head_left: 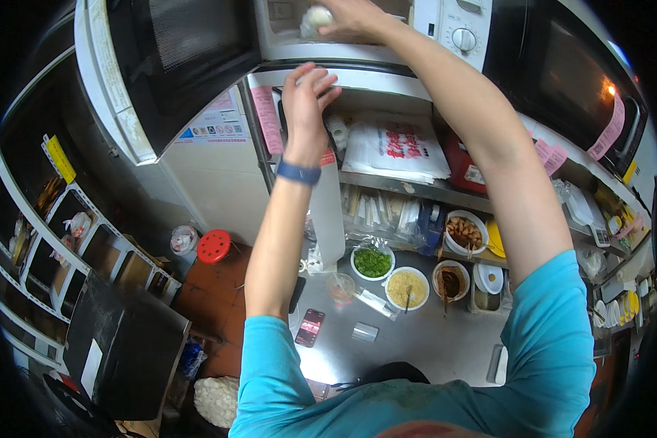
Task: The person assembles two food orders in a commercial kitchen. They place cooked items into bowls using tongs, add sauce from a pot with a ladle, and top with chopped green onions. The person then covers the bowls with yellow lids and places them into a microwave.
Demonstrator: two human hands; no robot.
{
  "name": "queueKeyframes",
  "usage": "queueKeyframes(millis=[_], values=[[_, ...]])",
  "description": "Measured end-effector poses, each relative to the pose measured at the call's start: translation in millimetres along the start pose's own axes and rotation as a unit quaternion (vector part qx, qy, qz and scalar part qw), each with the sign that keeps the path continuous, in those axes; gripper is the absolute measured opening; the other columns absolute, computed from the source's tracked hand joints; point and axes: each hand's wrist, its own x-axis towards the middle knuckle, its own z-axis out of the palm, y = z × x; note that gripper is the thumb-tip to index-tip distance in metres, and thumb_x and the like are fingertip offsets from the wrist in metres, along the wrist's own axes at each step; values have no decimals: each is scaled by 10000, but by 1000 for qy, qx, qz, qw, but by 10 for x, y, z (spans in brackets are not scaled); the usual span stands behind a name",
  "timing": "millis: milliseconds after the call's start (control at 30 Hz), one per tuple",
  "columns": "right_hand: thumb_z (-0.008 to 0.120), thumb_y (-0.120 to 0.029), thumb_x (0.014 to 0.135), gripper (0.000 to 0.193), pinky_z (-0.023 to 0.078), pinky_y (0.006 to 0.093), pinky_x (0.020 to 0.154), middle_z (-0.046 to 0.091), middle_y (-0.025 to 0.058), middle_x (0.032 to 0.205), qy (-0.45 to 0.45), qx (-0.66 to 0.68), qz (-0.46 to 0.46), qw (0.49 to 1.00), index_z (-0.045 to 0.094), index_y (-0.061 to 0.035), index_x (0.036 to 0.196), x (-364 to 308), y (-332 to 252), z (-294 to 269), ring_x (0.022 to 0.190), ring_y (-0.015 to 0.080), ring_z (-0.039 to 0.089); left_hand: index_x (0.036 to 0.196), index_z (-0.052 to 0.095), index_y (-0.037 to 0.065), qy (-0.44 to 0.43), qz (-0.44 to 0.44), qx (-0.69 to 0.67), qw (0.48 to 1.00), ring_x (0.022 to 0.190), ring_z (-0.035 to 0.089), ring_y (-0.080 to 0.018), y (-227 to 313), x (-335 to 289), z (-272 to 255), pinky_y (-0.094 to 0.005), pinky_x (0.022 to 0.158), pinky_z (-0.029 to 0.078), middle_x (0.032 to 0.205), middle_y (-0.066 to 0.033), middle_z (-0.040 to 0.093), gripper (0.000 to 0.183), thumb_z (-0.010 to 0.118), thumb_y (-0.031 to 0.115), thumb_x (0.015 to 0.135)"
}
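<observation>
The white microwave (336, 52) at the top has its door (186, 58) swung open to the left. Inside its cavity, my right hand (347, 17) closes around a whitish, rounded bundle (317, 20) that seems wrapped in clear plastic; motion blur hides its kind. My left hand (308, 102) is raised just below the microwave's front edge, fingers apart and slightly bent, holding nothing. A dark blue band circles that wrist.
A shelf below holds white printed bags (394, 150). On the steel counter (431, 343) stand bowls of chopped greens (372, 263), a pale yellow mince (407, 288) and dark sauce (451, 281), and a phone (310, 328). A second microwave (562, 73) is at right; a red stool (214, 247), left.
</observation>
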Motion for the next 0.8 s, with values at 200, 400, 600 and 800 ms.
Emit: queueKeyframes(millis=[200, 400, 600, 800], values=[[718, -382, 807, 587, 435, 420, 1048, 640, 239, 1225, 1, 249, -44, 967, 606, -16, 1252, -321, -179, -590, 1201, 359, 586, 1476, 257, 11, -78, -87, -241, 963, 1335, 434, -414, 191, 460, 170, -648, 1090, 397, 1451, -286, 345, 731, 590, 425, 974], [614, -200, 888, 356, 512, 441, 943, 669, 228, 1165, -38, 43, 75, 996, 645, -8, 1187, -287, 53, -545, 1088, 380, 643, 1389, 441, 69, -27, -85, -229, 969, 1219, 564, -394, 130, 106, 137, -552, 1028, 490, 1328, -185, 551, 555, 607, 380, 960], [630, -100, 787, 136, 563, 446, 775, 704, 230, 819, -72, -166, -6, 983, 720, -4, 752, -348, 189, -315, 842, 396, 696, 1370, 456, 56, 40, -94, -284, 953, 1222, 554, -422, -7, -421, 18, -552, 1042, 477, 1321, -199, 554, 544, 611, 378, 959], [664, -219, 810, 236, 561, 445, 734, 687, 232, 821, -18, -41, -72, 996, 709, 12, 794, -308, -112, -779, 780, 386, 680, 1280, 538, 92, -48, -149, -290, 944, 1174, 601, -332, -202, -305, -73, -545, 1013, 478, 1243, -120, 627, 448, 632, 357, 931]])
